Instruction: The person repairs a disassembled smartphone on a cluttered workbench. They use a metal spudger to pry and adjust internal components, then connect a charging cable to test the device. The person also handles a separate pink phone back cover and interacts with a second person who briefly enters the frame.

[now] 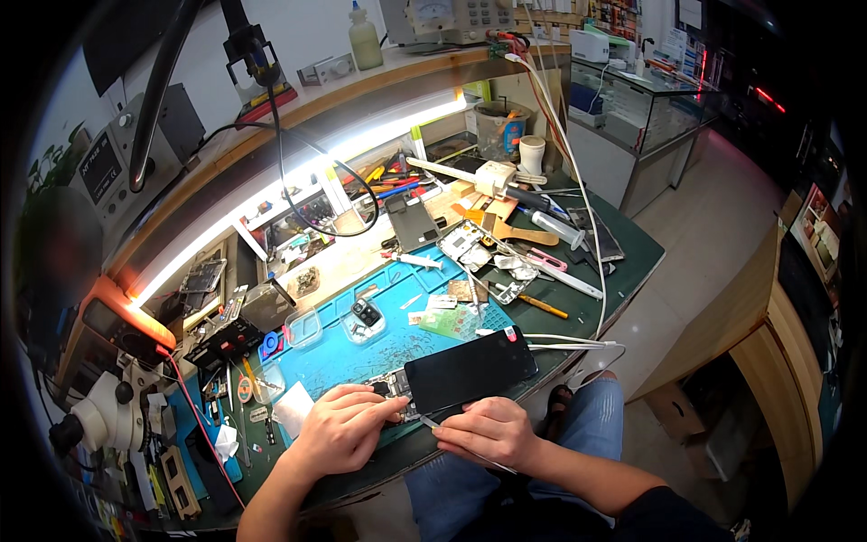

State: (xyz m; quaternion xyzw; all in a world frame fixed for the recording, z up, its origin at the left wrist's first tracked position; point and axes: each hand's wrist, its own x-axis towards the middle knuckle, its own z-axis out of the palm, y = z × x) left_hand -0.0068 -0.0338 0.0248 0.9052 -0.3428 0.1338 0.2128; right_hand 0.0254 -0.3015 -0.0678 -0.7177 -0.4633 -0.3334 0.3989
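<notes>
A phone lies opened at the near edge of the blue work mat (pixel 334 357). Its black screen panel (pixel 470 370) is on the right, and the phone body with bare circuit board (pixel 394 383) shows on the left. My left hand (pixel 348 429) reaches over the body with fingers stretched, the index fingertip touching its lower part by the screen's corner. In my right hand (pixel 492 434) a slim metal tool (pixel 428 421) is pinched, one end at the phone's near edge and the other sticking out below my fingers. Whether it is tweezers or a pry tool is unclear.
Around the mat lie a clear tray of small parts (pixel 363 323), a syringe (pixel 417 261), a yellow-handled tool (pixel 544 307) and a brush (pixel 524 234). An orange multimeter (pixel 117 325) stands left. White cables (pixel 569 344) run off the right edge.
</notes>
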